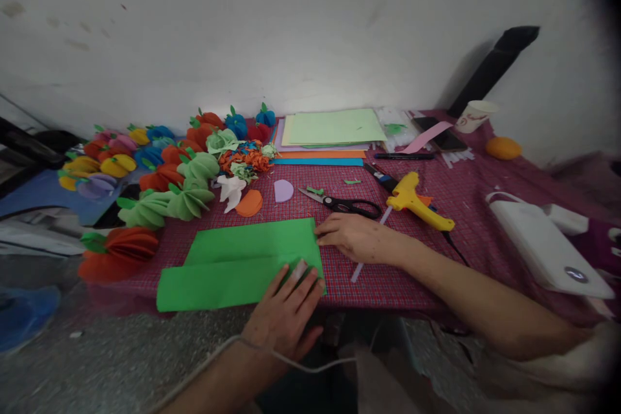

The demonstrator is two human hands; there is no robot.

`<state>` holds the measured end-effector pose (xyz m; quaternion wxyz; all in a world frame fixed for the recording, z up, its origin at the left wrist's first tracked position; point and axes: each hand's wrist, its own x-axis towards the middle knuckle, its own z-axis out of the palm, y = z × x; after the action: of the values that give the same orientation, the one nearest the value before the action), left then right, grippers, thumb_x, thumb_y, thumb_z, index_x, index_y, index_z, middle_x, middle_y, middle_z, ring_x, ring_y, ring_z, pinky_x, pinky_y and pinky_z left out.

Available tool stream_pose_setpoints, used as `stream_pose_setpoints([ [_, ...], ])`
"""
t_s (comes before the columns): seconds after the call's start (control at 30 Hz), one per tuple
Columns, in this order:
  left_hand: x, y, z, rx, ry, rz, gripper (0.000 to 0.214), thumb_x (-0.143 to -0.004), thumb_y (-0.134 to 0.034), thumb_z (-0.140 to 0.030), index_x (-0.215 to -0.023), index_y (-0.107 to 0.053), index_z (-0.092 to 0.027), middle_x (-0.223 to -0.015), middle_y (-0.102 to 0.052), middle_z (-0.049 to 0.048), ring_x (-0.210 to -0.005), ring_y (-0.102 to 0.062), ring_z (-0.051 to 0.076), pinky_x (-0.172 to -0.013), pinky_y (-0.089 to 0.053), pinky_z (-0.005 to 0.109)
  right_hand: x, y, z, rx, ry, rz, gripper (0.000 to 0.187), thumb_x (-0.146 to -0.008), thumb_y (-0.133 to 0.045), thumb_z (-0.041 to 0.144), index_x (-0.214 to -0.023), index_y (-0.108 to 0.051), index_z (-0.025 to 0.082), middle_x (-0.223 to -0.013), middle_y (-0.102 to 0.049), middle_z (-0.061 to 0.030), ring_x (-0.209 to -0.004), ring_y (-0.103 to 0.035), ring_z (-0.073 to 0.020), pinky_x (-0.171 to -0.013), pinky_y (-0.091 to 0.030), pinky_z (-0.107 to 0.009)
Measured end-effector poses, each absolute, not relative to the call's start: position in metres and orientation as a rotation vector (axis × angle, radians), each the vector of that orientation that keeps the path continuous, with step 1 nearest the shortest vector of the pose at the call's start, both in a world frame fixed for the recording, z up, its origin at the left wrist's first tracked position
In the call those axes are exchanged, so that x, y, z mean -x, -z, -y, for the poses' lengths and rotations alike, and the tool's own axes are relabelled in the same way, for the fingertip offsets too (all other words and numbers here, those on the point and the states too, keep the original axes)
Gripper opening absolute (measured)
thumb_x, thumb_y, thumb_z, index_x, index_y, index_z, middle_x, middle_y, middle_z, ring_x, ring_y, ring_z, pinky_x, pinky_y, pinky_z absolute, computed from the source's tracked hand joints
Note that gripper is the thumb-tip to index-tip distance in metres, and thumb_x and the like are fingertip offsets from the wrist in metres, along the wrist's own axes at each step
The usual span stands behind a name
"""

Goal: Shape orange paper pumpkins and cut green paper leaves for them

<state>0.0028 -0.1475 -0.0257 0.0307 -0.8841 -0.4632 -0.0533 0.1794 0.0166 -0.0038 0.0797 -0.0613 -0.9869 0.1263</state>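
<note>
A bright green sheet of paper (252, 239) lies at the table's front edge, with its near part folded over toward the far side. My left hand (286, 304) rests on the folded part near its right end, fingers stretched out and flat. At the sheet's right edge, my right hand (352, 237) touches the paper with its fingertips, the fingers extended. Black-handled scissors (344, 204) lie just beyond my right hand. A yellow glue gun (417, 200) is to its right, and its glue stick (358, 270) reaches past my right wrist, partly hidden.
Several colourful paper pumpkins (189, 171) crowd the left side. Paper scraps (247, 158), orange circles (249, 203) and a lilac piece (284, 191) lie mid-table. Paper sheets (334, 127) are stacked at the back. Right are a paper cup (475, 116), an orange fruit (503, 148) and a white device (548, 246).
</note>
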Motion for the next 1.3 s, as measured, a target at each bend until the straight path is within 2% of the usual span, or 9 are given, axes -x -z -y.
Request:
stream_pose_setpoints([
  [0.2, -0.002, 0.026, 0.147, 2.754, 0.139, 1.418, 0.053, -0.084, -0.042, -0.041, -0.132, -0.036, -0.019, -0.135, -0.042, 0.0087, -0.126, -0.034, 0.025, -0.104, -0.024, 0.042, -0.180, 0.004, -0.014, 0.220, -0.476, 2.848, 0.027, -0.082, -0.041, 0.008, -0.095, -0.064, 0.015, -0.095, -0.064, -0.0090, -0.094, -0.053, -0.0166, -0.084, -0.041, -0.032],
  [0.43, 0.001, 0.037, 0.150, 2.746, 0.094, 1.403, 0.056, -0.085, -0.042, -0.033, -0.136, -0.026, -0.020, -0.141, -0.033, 0.0075, -0.130, -0.026, 0.025, -0.106, -0.017, 0.045, -0.168, 0.003, -0.009, 0.509, -0.693, 2.734, 0.023, -0.081, -0.046, 0.012, -0.093, -0.065, 0.015, -0.084, -0.066, -0.0053, -0.077, -0.058, -0.0133, -0.072, -0.043, -0.024],
  [0.6, 0.003, 0.039, 0.151, 2.754, 0.049, 1.397, 0.058, -0.084, -0.042, -0.034, -0.138, -0.022, -0.021, -0.143, -0.029, 0.0063, -0.132, -0.023, 0.025, -0.107, -0.013, 0.046, -0.149, -0.005, -0.012, 0.613, -0.812, 2.880, 0.022, -0.076, -0.049, 0.017, -0.087, -0.068, 0.017, -0.080, -0.069, -0.0022, -0.068, -0.059, -0.0123, -0.061, -0.040, -0.021],
  [0.87, 0.003, 0.038, 0.152, 2.769, 0.043, 1.405, 0.060, -0.084, -0.043, -0.031, -0.138, -0.020, -0.020, -0.144, -0.026, 0.0069, -0.133, -0.019, 0.024, -0.107, -0.011, 0.047, -0.124, -0.028, -0.013, 0.886, -0.926, 3.144, 0.027, -0.074, -0.051, 0.028, -0.084, -0.071, 0.013, -0.071, -0.069, -0.0049, -0.060, -0.057, -0.0119, -0.049, -0.035, -0.019],
  [1.1, 0.001, 0.034, 0.152, 2.786, 0.018, 1.446, 0.064, -0.080, -0.046, -0.025, -0.138, -0.019, -0.020, -0.144, -0.025, 0.0090, -0.134, -0.013, 0.025, -0.107, -0.006, 0.051, -0.126, -0.024, -0.017, 0.881, -0.899, 3.208, 0.026, -0.072, -0.052, 0.029, -0.084, -0.071, 0.014, -0.072, -0.068, -0.0041, -0.062, -0.057, -0.0123, -0.050, -0.033, -0.019],
  [1.3, -0.001, 0.029, 0.151, 2.808, -0.054, 1.474, 0.066, -0.078, -0.047, -0.022, -0.138, -0.019, -0.019, -0.145, -0.021, 0.0121, -0.135, -0.009, 0.026, -0.106, -0.009, 0.051, -0.127, -0.026, -0.013, 0.726, -0.729, 3.271, 0.027, -0.075, -0.048, 0.025, -0.083, -0.071, 0.013, -0.076, -0.069, -0.0074, -0.067, -0.060, -0.0153, -0.054, -0.034, -0.022],
])
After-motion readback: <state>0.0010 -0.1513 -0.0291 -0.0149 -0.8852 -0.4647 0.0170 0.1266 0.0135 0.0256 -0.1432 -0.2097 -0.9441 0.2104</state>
